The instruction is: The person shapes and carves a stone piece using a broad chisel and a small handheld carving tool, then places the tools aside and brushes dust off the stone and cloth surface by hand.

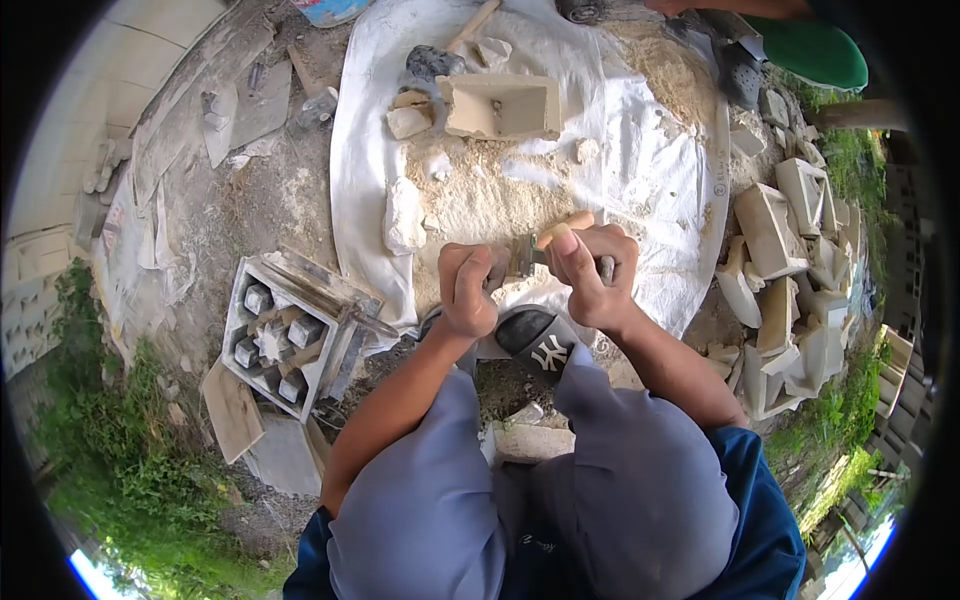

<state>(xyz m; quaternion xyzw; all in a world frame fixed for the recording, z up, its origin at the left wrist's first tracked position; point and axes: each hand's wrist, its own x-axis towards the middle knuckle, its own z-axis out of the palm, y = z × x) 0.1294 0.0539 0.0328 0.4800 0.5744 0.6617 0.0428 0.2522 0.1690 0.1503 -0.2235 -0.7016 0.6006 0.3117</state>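
Observation:
My left hand [468, 288] is closed in a fist above the near part of the white sheet. What it grips, if anything, is mostly hidden by the fingers. Close to its right, my right hand [598, 270] is wrapped round a small tool with a tan, wooden-looking handle [564, 229], thumb pressed along it. A narrow greenish-grey metal piece [525, 254] shows between the two hands; I cannot tell whether both hold it. Pale sandy powder [490, 195] lies just beyond the hands, with a whitish lump [404, 215] to the left.
A tan open block [503, 107] and a hammer [436, 63] lie farther up the white sheet [365, 130]. At left stands a metal mould [282, 330] with several square cores. Broken hollow blocks [775, 235] pile up at right. Another person's hand [685, 5] reaches in at top right.

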